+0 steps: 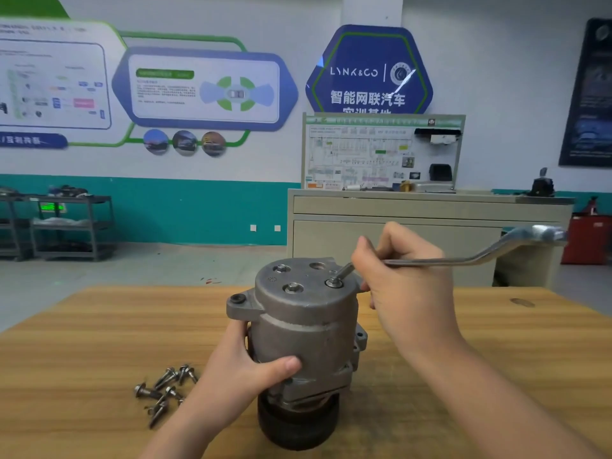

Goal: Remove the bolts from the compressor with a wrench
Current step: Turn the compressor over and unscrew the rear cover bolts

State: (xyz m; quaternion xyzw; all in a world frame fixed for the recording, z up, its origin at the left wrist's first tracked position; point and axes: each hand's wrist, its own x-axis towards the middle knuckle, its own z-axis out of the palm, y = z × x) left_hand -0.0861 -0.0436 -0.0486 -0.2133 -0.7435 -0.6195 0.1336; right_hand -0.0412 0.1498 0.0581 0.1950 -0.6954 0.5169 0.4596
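**K:** Three bolt heads left on the top face of the grey cast-metal cylindrical compressor (306, 326). It stands on end near the middle of the light wooden bench (496, 359), black pulley end down. Which one is in hand?

**J:** Right one. The long offset steel ring wrench (463, 258) has its ring seated on that steel flanged bolt (334, 281); the handle runs out to the right. The right hand (409, 283) has its fingers curled round the shank close to the bolt. The left hand (251, 362) wraps the housing, thumb across the near side.

**K:** Advice?

**J:** My call: slide the right hand farther out for leverage, keep the ring flat and fully down on the hex, and brace hard with the left. An upright body on a round pulley could tip or spin.

**K:** Done so far?

**J:** Several loose washer-head steel bolts (164, 390) lie piled on the bench, near left of the compressor. One hole at far right of the top face looks empty.
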